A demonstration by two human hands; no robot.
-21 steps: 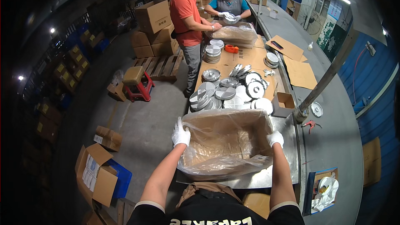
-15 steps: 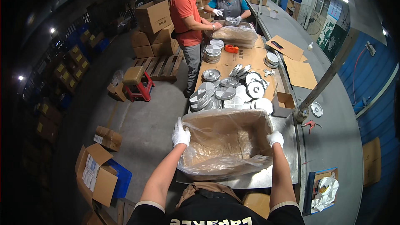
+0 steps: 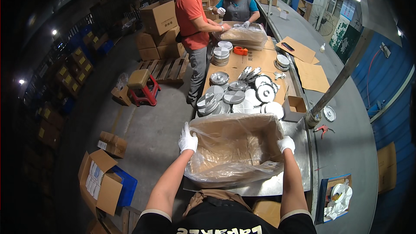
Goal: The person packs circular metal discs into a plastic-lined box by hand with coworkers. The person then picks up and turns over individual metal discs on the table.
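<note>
An open cardboard box [image 3: 236,125] sits right in front of me on a metal tabletop. A clear plastic liner [image 3: 229,178] covers its inside and hangs over its rim. My left hand [image 3: 188,138], in a white glove, grips the box's left side with the liner under it. At the opposite side my right hand [image 3: 286,144], gloved too, is closed over the rim and liner; its fingertips are partly hidden. Inside the box I see only liner and cardboard. Just beyond it lie several grey and white round discs [image 3: 234,97], heaped and overlapping.
A small cardboard box [image 3: 295,107] stands beside a slanted metal post [image 3: 342,76]. Along the right runs a grey conveyor [image 3: 346,147] with a red-handled tool [image 3: 323,130]. Two co-workers stand at another lined box [image 3: 242,37]. A red stool [image 3: 145,89] is on the floor at left.
The co-worker in the grey vest has let go of a disc over the far box and raised one hand. The co-worker in red has shifted slightly. My hands stay put.
</note>
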